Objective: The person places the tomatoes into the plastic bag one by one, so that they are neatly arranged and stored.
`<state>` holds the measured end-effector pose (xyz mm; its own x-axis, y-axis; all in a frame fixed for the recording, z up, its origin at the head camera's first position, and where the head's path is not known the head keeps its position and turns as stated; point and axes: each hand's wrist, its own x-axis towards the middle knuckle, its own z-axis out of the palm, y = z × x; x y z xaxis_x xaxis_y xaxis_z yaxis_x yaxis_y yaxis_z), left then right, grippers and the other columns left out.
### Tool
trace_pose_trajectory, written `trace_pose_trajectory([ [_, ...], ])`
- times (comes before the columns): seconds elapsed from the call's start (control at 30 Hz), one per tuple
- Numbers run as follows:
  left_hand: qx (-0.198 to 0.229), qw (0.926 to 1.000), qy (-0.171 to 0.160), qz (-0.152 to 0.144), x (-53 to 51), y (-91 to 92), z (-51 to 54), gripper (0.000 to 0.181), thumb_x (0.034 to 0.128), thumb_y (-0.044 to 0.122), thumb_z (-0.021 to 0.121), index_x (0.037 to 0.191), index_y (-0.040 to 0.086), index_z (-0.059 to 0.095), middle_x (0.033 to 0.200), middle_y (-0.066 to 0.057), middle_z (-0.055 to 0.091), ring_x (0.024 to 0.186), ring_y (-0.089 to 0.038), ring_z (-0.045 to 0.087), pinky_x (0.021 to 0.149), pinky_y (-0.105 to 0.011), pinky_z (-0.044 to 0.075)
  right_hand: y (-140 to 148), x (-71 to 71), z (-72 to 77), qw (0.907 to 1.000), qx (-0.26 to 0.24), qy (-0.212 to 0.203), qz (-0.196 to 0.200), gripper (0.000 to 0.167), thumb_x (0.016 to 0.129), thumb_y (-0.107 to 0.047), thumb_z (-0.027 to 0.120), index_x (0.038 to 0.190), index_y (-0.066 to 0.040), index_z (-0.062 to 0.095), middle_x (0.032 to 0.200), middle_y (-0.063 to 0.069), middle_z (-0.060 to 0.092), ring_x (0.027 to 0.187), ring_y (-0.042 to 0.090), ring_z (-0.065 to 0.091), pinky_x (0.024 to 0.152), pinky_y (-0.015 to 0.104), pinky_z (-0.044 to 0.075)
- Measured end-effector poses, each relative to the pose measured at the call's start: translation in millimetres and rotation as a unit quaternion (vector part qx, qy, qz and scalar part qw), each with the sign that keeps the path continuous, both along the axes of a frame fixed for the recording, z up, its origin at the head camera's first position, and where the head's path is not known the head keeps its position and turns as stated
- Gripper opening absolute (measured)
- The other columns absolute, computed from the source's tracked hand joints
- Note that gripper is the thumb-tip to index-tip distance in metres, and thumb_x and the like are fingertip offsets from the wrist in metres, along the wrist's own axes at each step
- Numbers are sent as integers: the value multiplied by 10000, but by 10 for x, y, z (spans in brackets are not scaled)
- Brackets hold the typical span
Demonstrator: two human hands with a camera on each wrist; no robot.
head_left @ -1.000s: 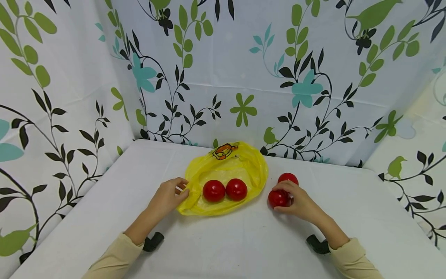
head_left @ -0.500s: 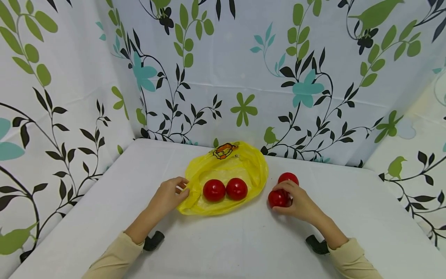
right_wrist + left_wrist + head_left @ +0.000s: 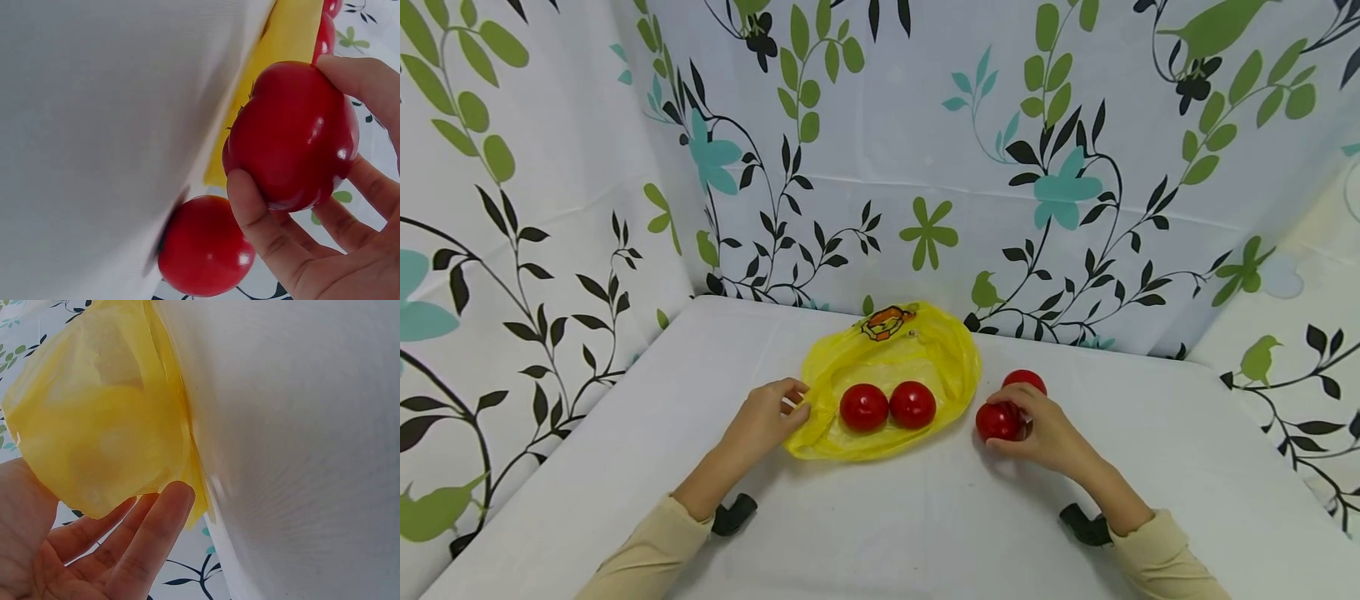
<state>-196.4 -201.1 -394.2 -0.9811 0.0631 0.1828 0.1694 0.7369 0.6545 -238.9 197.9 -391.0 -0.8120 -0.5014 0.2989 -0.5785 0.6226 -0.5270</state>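
Observation:
In the head view my left hand (image 3: 769, 414) holds the left edge of a yellow plastic bag (image 3: 891, 446), its fingers curled at the rim. The left wrist view shows the thin bag (image 3: 100, 444) against those fingers. Two red tomatoes, a left one (image 3: 863, 407) and a right one (image 3: 913, 405), lie side by side in the bag's opening. To the right of the bag, my right hand (image 3: 1045, 427) grips a third tomato (image 3: 995, 422), whose stem end shows in the right wrist view. Just behind it another tomato (image 3: 1025, 381) sits on the table, partly hidden by the hand.
A white cloth covers the table (image 3: 887, 533). Behind and beside it hangs a white curtain (image 3: 880, 167) printed with leaves, flowers and birds. Dark straps with a black piece (image 3: 735, 514) are on both wrists.
The gripped tomato has shifted slightly left and up relative to the one behind it. My left hand and the bag keep their place; the head view has tilted a little.

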Motion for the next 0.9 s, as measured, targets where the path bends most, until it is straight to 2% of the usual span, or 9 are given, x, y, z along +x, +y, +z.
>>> trace_pose_trajectory([
  [0.17,54,10000,-49,-16,2,-9,-11,285,910,128,654,1152,-22,642,1012,-142,673,868,-253,666,737,-366,586,-52,-9,89,9994,-98,277,184,553,679,-122,880,1166,-103,618,1170,107,597,1094,323,556,777,428,591],
  [0.33,84,9999,-96,-14,6,-12,-13,286,910,129,652,1154,-20,642,1009,-137,672,867,-247,662,744,-366,586,-117,-29,173,9986,-166,388,321,541,680,-114,878,1159,-105,627,1184,104,603,1106,312,554,777,418,592],
  [0.67,82,9999,-74,-27,9,10,-31,284,903,132,665,1145,-15,649,1012,-137,678,863,-247,665,751,-373,582,-237,-101,311,9971,-245,383,616,509,714,-100,857,1162,-78,615,1198,141,582,1077,331,573,765,396,595],
  [0.9,-24,10000,91,11,3,11,-12,279,897,126,667,1137,-17,653,999,-137,680,846,-243,665,739,-371,583,-368,-163,415,9969,-312,328,642,505,724,-122,857,1170,-83,624,1237,140,573,1048,295,569,705,282,582],
])
